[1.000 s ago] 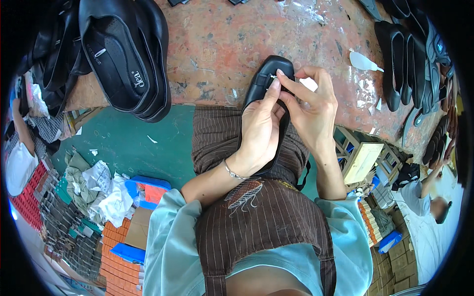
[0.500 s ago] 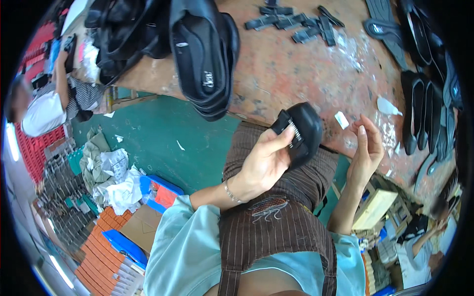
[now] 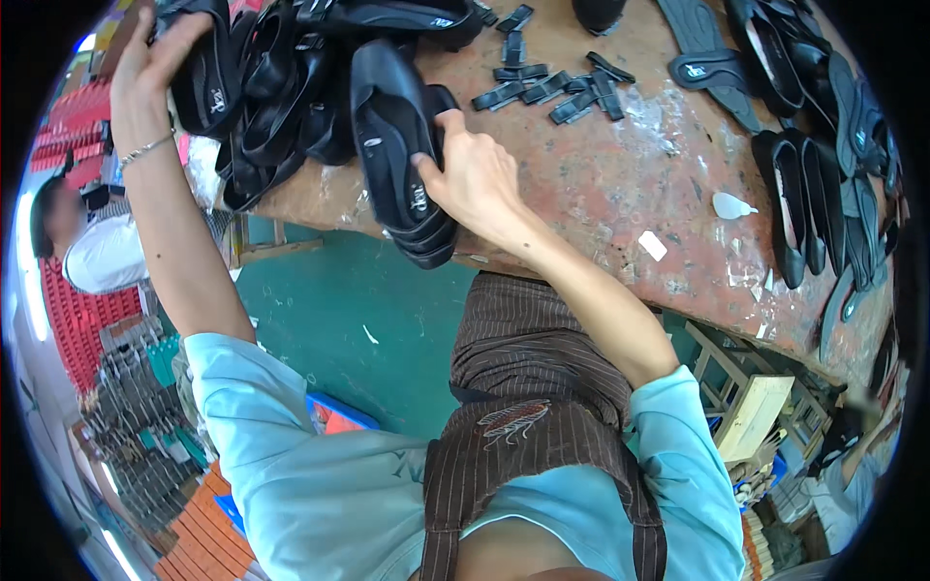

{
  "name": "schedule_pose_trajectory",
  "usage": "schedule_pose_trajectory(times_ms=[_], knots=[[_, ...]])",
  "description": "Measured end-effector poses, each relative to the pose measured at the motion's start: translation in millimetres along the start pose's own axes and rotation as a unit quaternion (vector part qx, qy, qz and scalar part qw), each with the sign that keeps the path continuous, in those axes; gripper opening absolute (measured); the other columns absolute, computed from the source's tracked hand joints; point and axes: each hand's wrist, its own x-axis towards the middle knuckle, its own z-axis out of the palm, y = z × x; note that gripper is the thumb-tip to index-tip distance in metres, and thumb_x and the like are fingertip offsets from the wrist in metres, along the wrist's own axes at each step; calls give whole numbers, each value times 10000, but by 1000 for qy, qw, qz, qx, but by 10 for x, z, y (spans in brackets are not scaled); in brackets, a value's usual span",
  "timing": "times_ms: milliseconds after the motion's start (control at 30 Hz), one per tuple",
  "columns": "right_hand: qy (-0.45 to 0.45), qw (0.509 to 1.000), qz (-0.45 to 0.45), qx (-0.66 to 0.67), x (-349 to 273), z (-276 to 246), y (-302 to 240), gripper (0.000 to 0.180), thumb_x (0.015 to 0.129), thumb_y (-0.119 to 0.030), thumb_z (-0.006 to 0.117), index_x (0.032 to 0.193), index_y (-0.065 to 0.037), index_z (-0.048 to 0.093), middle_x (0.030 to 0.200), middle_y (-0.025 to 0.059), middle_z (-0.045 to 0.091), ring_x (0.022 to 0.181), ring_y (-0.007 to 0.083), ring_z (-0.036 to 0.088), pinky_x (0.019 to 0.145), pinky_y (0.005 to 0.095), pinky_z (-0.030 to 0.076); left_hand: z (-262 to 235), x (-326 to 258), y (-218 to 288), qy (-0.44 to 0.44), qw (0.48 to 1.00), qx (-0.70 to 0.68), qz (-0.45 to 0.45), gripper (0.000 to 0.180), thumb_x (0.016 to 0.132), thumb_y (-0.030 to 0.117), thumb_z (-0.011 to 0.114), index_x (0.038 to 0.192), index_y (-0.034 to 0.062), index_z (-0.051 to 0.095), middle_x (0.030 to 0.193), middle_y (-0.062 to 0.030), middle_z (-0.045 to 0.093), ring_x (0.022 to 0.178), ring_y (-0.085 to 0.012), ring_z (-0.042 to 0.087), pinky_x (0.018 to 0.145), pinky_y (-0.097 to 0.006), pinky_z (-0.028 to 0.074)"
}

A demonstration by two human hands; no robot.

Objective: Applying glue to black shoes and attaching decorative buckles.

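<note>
My right hand (image 3: 477, 179) grips the side of a black slip-on shoe (image 3: 392, 145), its thumb over the inner edge. This shoe lies at the table's front edge, against or on another black shoe whose edge shows beside it. At the far left, my left hand (image 3: 155, 68) is stretched out with thumb and fingers apart. Its thumb overlaps the upper part of a black shoe (image 3: 205, 87) in the pile; the fingertips are near the picture's dark rim. Several more black shoes (image 3: 276, 58) lie heaped between my hands.
Black bow-like strap pieces (image 3: 552, 87) lie mid-table (image 3: 581, 194). To the right are rows of black shoes (image 3: 790, 203), dark insoles (image 3: 712, 73), a small white bottle (image 3: 733, 205) and a white tag (image 3: 652, 245). A person (image 3: 107, 247) is at the left.
My left hand has moved from my lap to the far-left shoe pile; the shoe with the shiny trim is no longer seen in it. My right hand has crossed leftward and taken hold of a shoe.
</note>
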Motion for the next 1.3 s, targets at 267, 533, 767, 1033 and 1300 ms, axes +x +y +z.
schedule_pose_trajectory(times_ms=[267,533,767,1033,1300], knots=[[191,972,33,136,-622,-769,122,300,855,-39,579,1141,1,500,524,92,505,433,169,485,444,298,382,292,-2374,-1815,-291,905,253,179,331,912,82,550,1204,-74,544,1262,-220,542,1178,-299,540,1011,-375,416],[72,959,263,76,-1537,-853,838,299,883,-70,585,1159,29,526,572,125,527,495,106,446,487,295,395,689,-3257,-3027,-292,922,41,-251,565,899,9,516,1403,-80,275,1445,-225,331,1365,-276,318,1127,-389,264],[406,898,170,-4,-1626,-1413,1535,377,879,-144,656,1201,2,526,967,70,594,854,139,574,726,260,465,916,-3034,-3887,-97,901,-313,-285,339,879,-60,467,1215,-46,425,1272,-165,464,1177,-229,484,1060,-355,380],[349,908,214,-89,-1383,-1773,2018,386,793,-213,753,1059,27,612,951,58,617,848,125,551,761,277,447,957,-2849,-3993,-66,848,-365,-379,166,812,-129,493,847,32,516,946,-44,576,841,-139,572,800,-274,457],[230,939,96,239,-1536,-1534,1364,117,839,-16,670,945,19,632,974,81,681,816,102,615,714,250,499,501,-3601,-3977,-59,834,-411,-363,214,811,-164,469,793,28,562,952,-75,616,843,-163,582,822,-282,479]])
